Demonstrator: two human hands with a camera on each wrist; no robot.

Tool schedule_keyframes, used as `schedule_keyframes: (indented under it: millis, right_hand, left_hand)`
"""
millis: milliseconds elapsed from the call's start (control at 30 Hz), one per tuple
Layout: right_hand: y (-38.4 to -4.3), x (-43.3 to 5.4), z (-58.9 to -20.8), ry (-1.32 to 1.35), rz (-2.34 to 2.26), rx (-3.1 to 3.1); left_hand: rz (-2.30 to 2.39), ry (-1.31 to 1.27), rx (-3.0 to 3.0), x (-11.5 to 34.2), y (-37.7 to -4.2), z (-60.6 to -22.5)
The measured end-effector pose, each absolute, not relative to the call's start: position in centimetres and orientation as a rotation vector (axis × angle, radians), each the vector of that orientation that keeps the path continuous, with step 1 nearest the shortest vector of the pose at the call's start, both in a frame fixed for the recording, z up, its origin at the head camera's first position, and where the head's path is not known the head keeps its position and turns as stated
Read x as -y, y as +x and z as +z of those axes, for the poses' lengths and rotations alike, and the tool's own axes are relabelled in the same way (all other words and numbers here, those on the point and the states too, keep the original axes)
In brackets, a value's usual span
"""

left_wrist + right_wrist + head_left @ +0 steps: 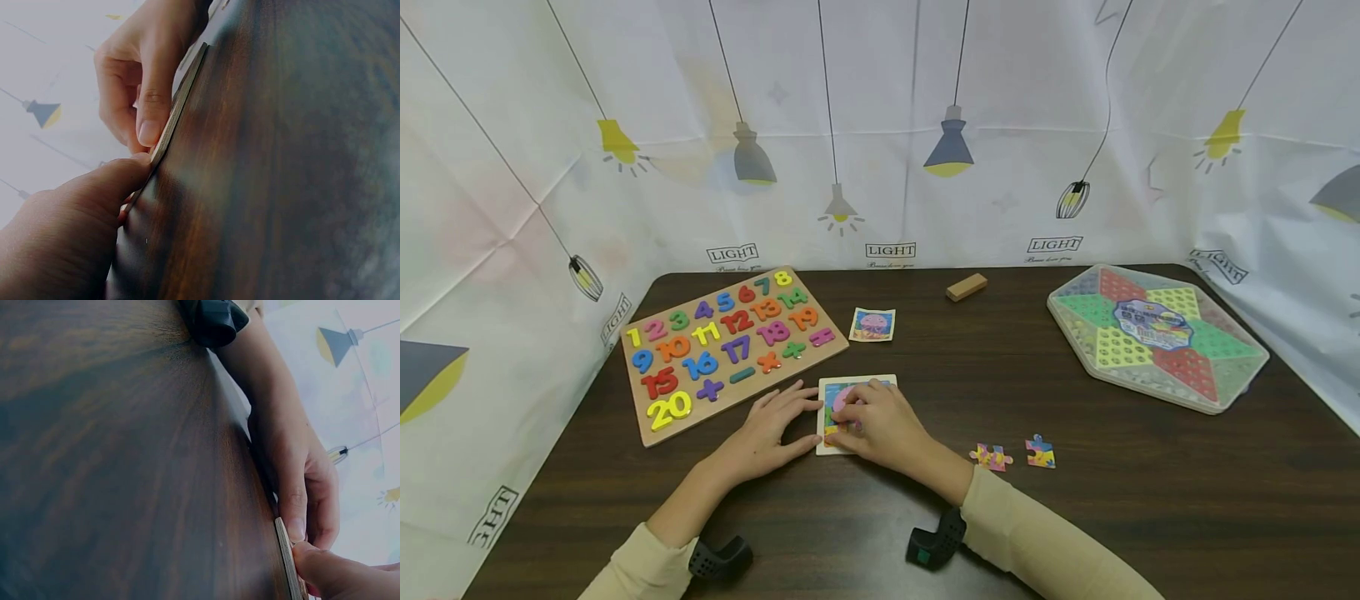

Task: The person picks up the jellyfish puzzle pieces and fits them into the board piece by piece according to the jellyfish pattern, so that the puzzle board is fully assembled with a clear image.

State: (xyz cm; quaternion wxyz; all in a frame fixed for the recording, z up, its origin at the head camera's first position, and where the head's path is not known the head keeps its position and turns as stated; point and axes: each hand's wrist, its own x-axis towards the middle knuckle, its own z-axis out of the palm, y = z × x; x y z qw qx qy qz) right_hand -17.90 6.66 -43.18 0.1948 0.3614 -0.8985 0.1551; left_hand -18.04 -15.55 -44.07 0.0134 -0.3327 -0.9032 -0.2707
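A small jigsaw board [825, 447] with a pink cartoon picture and pale border lies before me. My left hand [767, 433] rests at its left edge, fingers stretched forward and thumb at the near corner. The right hand [880, 425] is over the board, thumb and fingertips brought together on a puzzle piece mostly hidden beneath them. In the left wrist view, the right thumb [150, 119] points down onto the thin board. Two joined puzzle pieces [992, 457] and another puzzle piece [1041, 452] lie to the right.
A wooden number board [752, 350] lies at the back left. Beyond the jigsaw is a small picture card [872, 325], with a wooden block [966, 287] further back. A hexagonal game box [1157, 337] sits at the right. Printed cloth [880, 100] hangs around the table.
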Motion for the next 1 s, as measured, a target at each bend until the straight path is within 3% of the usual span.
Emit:
schedule_keyframes:
  millis: [533,1000]
  right_hand:
    - [-17.9,-7.1,-43.1,1.105,0.390,2.434]
    - [-16.7,-10.8,-41.7,1.087,0.501,2.642]
  left_hand:
    - [-0.832,-1.045,2.791,15.5,-18.2,-44.4]
    - [-0.824,-1.037,2.792,15.6,-18.0,-44.3]
